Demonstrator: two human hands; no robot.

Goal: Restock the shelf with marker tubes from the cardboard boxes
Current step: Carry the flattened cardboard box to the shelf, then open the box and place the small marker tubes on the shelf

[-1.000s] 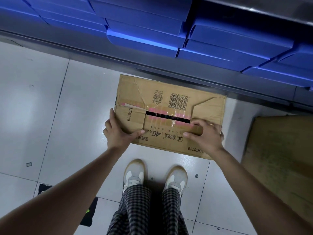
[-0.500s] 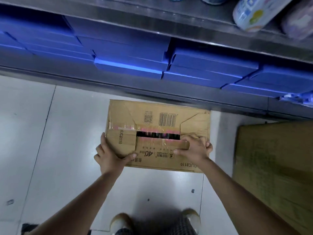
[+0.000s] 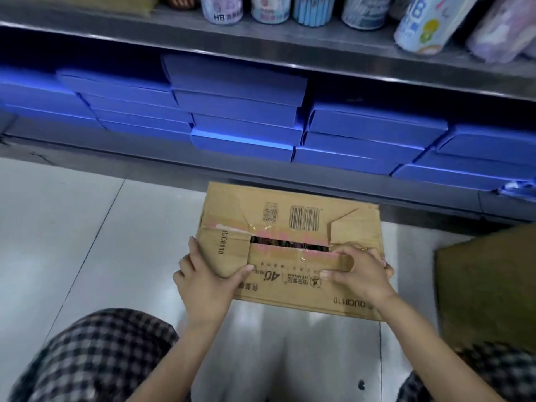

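Observation:
A flat brown cardboard box (image 3: 293, 216) with a barcode lies on the white tiled floor in front of the shelf. Its taped flaps are parted along a dark slit in the middle. My left hand (image 3: 207, 281) grips the box's left end, thumb on the top flap. My right hand (image 3: 361, 271) grips the near flap at the right, fingers curled over its edge. Several printed tubes (image 3: 222, 8) stand on the upper shelf (image 3: 290, 44) at the top of the view.
Stacks of flat blue boxes (image 3: 240, 111) fill the bottom shelf just behind the cardboard box. A second cardboard box (image 3: 487, 288) sits on the floor at the right. My knees in checked trousers (image 3: 95, 355) are at the bottom.
The view has dropped lower and closer, with my knees now bent at the bottom. The upper shelf with tubes has come into view. Both hands keep their hold on the box.

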